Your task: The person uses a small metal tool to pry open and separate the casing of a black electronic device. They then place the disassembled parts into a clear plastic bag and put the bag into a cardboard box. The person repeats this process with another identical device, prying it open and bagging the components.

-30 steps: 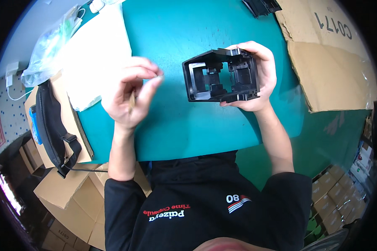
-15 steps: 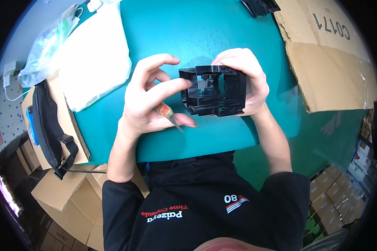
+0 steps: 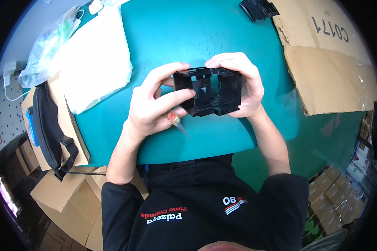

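Note:
Over the green table, a black, box-like plastic housing [image 3: 229, 90] with an open, ribbed inside is held between my two hands. My right hand [image 3: 251, 88] wraps round its right side, fingers on the far edge. My left hand [image 3: 148, 104] is closed on its left end, with one finger reaching into the opening and another on the far left corner. A small knife [image 3: 174, 118], its handle wrapped in red and tan and its thin blade pointing toward me, is also tucked in my left hand. The thumb tips are partly hidden.
Cardboard [image 3: 326, 75] covers the table's right side, next to another black plastic part [image 3: 259, 10] at the far edge. A white bag [image 3: 98, 58] and a clear plastic bag [image 3: 50, 56] lie on the left. A black pouch [image 3: 44, 117] rests on cardboard beside the table.
The housing has tilted and shifted slightly left. My left fingers have closed in onto its left end, and the knife has moved right with that hand.

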The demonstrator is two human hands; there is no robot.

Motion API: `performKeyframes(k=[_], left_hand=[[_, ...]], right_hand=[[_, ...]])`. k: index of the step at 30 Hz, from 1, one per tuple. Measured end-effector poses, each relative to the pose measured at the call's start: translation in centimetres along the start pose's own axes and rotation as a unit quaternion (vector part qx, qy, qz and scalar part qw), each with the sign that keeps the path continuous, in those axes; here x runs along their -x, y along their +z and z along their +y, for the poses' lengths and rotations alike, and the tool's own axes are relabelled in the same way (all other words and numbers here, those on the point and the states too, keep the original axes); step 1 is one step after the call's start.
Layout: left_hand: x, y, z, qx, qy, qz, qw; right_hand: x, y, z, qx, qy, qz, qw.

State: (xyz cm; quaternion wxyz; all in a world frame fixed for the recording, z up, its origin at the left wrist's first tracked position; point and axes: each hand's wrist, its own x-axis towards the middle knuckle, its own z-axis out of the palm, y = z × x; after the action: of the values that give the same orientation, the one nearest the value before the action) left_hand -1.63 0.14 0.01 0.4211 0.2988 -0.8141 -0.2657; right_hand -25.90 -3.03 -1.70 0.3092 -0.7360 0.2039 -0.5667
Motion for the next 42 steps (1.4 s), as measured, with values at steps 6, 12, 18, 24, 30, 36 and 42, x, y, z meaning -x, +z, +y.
performKeyframes(k=[6, 12, 18, 24, 30, 36, 42], left_hand=[[-0.7, -0.9, -0.8, -0.121, -0.041, 0.115, 0.985], [-1.7, -2.2, -3.5, -0.311, -0.099, 0.143, 0.934], [-2.1, -1.9, -5.2, -0.396, -0.166, 0.106, 0.897], [-2.2, -1.5, -5.5, -0.443, -0.092, 0.16, 0.877], [-0.2, -1.0, -2.7, -0.239, -0.073, 0.17, 0.953], [0.0, 0.7, -1.4, -0.179, -0.17, 0.074, 0.966], [-1.0, 0.6, -0.1, -0.217, -0.167, 0.025, 0.961]], right_hand=[[-1.9, -4.6, 2.0, 0.214, 0.012, 0.04, 0.976], [-3.4, -9.0, 7.1, 0.522, 0.102, 0.156, 0.833], [-1.9, -10.6, 9.2, 0.514, 0.174, 0.146, 0.827], [-2.4, -6.9, 6.0, 0.175, 0.272, 0.182, 0.928], [-0.8, -2.0, 2.4, 0.005, 0.327, -0.066, 0.943], [-1.9, -3.2, 1.8, 0.182, 0.206, -0.166, 0.947], [-1.5, -1.5, 2.0, 0.173, 0.152, -0.132, 0.964]])
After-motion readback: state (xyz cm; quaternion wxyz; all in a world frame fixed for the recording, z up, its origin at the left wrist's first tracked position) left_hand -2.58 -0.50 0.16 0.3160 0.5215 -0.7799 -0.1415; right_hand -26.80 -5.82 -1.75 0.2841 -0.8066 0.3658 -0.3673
